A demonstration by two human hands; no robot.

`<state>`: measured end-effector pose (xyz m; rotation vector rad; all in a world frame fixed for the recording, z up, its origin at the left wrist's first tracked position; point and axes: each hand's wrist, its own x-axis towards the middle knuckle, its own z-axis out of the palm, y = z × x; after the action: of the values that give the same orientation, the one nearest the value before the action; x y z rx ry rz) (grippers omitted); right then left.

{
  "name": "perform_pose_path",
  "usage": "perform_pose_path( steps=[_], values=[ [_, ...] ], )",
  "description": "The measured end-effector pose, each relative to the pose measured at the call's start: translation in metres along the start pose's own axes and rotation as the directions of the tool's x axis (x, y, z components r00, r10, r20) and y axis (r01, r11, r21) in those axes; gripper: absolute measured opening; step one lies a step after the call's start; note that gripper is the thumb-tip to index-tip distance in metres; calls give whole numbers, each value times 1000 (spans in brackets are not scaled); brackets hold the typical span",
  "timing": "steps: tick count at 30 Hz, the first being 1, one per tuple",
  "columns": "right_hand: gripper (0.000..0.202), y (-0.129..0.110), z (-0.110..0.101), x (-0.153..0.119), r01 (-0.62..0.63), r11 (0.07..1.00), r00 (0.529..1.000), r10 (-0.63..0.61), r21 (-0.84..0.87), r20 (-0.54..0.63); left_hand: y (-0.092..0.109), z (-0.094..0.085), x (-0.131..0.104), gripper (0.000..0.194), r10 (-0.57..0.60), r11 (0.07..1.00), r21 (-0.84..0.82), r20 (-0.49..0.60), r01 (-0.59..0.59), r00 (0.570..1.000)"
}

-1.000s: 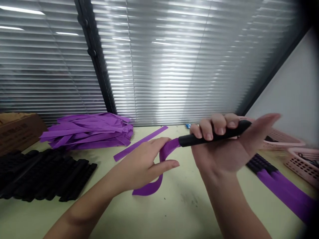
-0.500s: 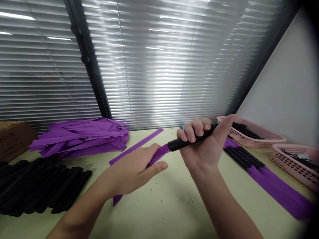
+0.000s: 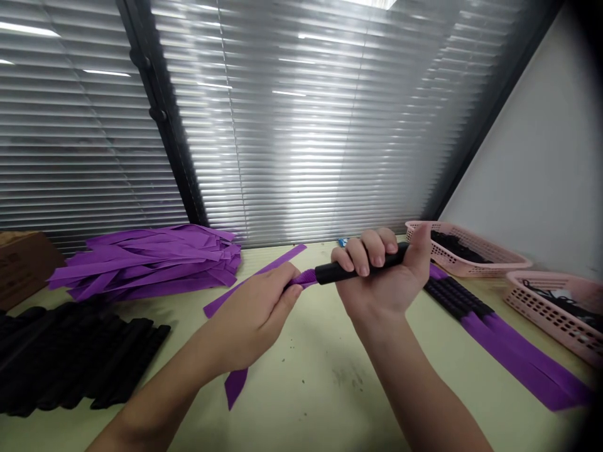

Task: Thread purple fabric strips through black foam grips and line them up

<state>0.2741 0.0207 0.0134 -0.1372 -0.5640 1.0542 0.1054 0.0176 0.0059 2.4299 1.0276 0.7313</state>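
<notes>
My right hand [image 3: 372, 270] is wrapped round a black foam-like sleeve [image 3: 330, 272], its thumb pointing up along the far end. A purple webbing strap [image 3: 308, 277] comes out of the sleeve's left end. Close to that end, my left hand [image 3: 257, 307] pinches the strap between thumb and fingers. The strap's tail [image 3: 235, 384] hangs below the left hand. Behind that hand, another purple strap [image 3: 282, 256] lies flat on the table. The far end of the held sleeve is partly hidden by my right thumb.
Purple straps [image 3: 155, 260] are heaped at the back left, near a cardboard box [image 3: 26, 267]. Black sleeves [image 3: 80, 355] lie in front of them. On the right are purple straps with black sleeves [image 3: 464, 300] and two pink baskets [image 3: 471, 267] holding black items.
My left thumb has closed down onto the strap, and the left hand's grip is now tighter near the sleeve. The strap's tail has swung to the right. My right thumb has drawn in slightly.
</notes>
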Motion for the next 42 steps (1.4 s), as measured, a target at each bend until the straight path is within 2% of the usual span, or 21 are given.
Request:
perform_pose_path(
  steps=[5,11,19,26,38,42],
  values=[
    [53,0,-3,0,-20,999,1000,20,31,2,3,6,0,25,-1,1000,-3,-14,1,1000],
    [52,1,-3,-1,-66,994,997,68,82,-22,0,9,4,27,36,992,121,-51,-29,998],
    [51,0,-3,-3,-103,987,994,107,124,-25,-6,17,3,26,217,927,333,-92,-176,972],
    [50,0,-4,-3,-136,977,990,139,167,-9,-11,20,4,22,381,863,417,-168,-285,909],
    [50,-5,-3,-9,-164,969,986,156,184,59,-12,20,2,22,372,877,399,-212,-268,904],
    [50,-6,-3,-11,-167,969,985,156,182,73,-11,18,2,22,417,842,456,-214,-288,883]
  ],
)
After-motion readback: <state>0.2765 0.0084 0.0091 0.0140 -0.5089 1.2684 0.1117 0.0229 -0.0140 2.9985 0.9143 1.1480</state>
